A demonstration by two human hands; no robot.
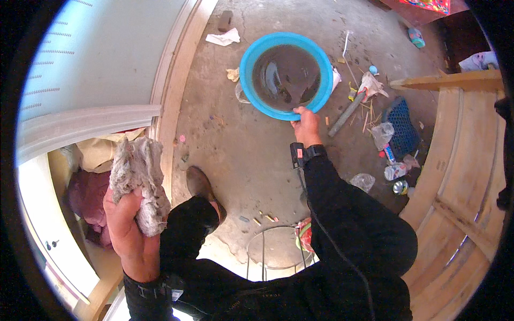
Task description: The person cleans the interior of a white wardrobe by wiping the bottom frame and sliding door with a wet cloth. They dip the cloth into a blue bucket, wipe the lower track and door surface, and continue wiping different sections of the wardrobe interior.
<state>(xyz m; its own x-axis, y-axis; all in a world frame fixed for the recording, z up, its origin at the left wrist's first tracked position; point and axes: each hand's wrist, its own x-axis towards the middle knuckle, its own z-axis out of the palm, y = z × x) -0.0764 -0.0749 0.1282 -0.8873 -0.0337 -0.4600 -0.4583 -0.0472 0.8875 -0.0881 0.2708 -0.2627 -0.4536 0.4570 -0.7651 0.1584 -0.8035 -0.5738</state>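
Note:
My left hand (130, 224) is closed around a wad of damp-looking grey cloth (138, 172), raised at the left beside the cabinet. With my right hand (307, 126) I grip the near rim of a round blue plastic basin (245, 72). Dark, murky water (287, 76) fills much of the basin, its surface reflecting light. My fingers are curled over the rim; part of the grip is hidden beneath it. A black device is strapped to my right wrist.
Litter lies on the concrete floor (237, 148): a grey tube (347, 114), a blue mesh piece (401, 126), a metal can (400, 187) and plastic bags. A wooden slatted piece (445, 160) stands right. At left are a white panel (120, 48) and an open compartment holding maroon fabric (90, 196).

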